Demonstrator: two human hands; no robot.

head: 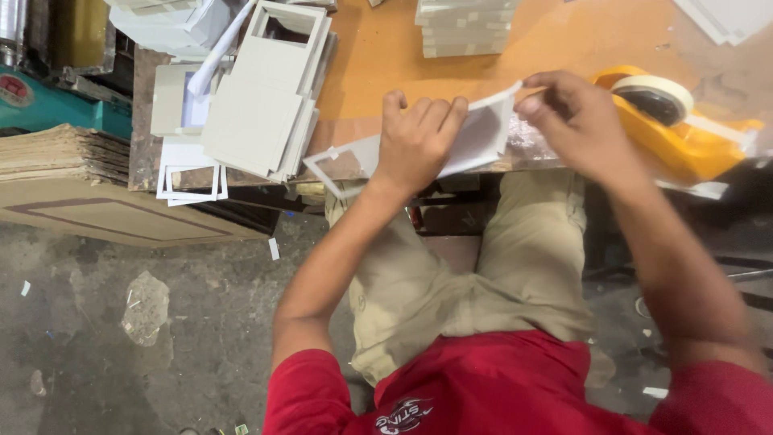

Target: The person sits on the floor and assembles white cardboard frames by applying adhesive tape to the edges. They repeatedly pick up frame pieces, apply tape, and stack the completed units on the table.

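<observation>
I hold a thin white card frame [483, 133] over the near edge of the orange table [378, 64]. My left hand [415, 141] grips its middle from below, fingers curled over the card. My right hand [572, 113] pinches its upper right corner between thumb and forefinger. The frame's left end [338, 165] juts out past my left hand, above my lap. Part of the card is hidden under my left hand.
A yellow tape dispenser [684, 141] with a cream tape roll [660, 93] stands just right of my right hand. A pile of grey card frames [266, 105] lies at the left. Stacked card pieces [463, 28] sit at the back. Cardboard sheets [60, 153] lie left of the table, above the concrete floor [145, 322].
</observation>
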